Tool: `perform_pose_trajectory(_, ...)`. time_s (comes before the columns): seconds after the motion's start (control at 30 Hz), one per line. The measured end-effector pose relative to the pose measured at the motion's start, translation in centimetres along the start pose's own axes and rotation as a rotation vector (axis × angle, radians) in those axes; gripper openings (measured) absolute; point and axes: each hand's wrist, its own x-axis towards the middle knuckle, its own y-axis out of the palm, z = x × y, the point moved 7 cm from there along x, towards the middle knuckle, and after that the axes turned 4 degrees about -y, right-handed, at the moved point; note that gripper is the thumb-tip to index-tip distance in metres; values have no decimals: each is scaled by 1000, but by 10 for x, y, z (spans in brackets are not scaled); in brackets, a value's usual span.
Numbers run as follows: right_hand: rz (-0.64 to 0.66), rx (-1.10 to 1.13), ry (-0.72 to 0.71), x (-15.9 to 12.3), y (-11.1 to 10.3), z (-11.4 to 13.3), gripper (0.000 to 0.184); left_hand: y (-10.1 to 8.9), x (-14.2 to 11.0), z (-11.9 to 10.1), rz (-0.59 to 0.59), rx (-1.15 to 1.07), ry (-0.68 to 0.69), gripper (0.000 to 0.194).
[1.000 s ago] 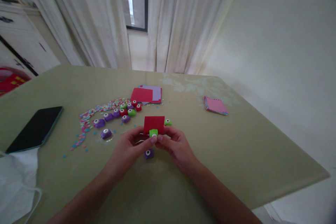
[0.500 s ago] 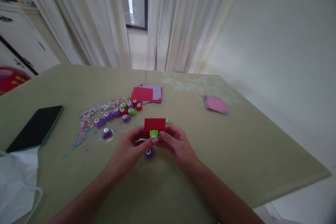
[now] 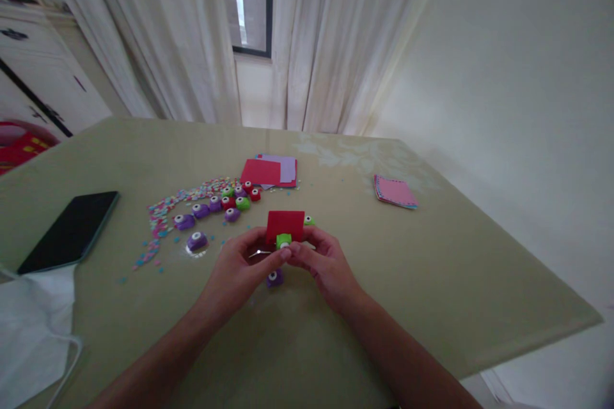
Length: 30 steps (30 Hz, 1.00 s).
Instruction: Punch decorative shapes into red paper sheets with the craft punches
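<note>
In the head view, a square of red paper [image 3: 285, 225] stands tilted up between my two hands. A small green paper punch [image 3: 283, 241] with a round white button sits at its near edge. My left hand [image 3: 247, 263] is closed at the left, its thumb tip at the punch. From the right, my right hand [image 3: 322, 259] grips the paper's edge and the punch, thumb against the button. Fingers behind the paper are hidden. A purple punch [image 3: 274, 278] lies just below my hands, and another green punch [image 3: 309, 221] shows behind the right fingers.
Several punches [image 3: 232, 214] in purple, red and green lie left of my hands, beside scattered confetti [image 3: 167, 201]. Coloured paper sheets [image 3: 261, 172] lie behind. A pink-topped paper stack [image 3: 396, 192] is at right. A phone [image 3: 71, 230] and white face mask [image 3: 36, 326] lie left.
The red paper and green punch are raised slightly in my hands. Both hands keep nearly the same grip. The view has shifted a little.
</note>
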Motion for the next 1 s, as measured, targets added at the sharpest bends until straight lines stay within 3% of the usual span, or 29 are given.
perform_pose_trajectory(0.4,-70,-73,-45,-2,-2,10,36,1,-1,-1,11,-54,-38,48)
perform_pose_trajectory(0.6,-62,-179,-153,0,-4,20,25,5,-1,2,66,-21,-58,41)
perform_pose_trajectory(1.0,-67,-261,-142,1,-8,16,24,7,0,8,110,-51,-70,45)
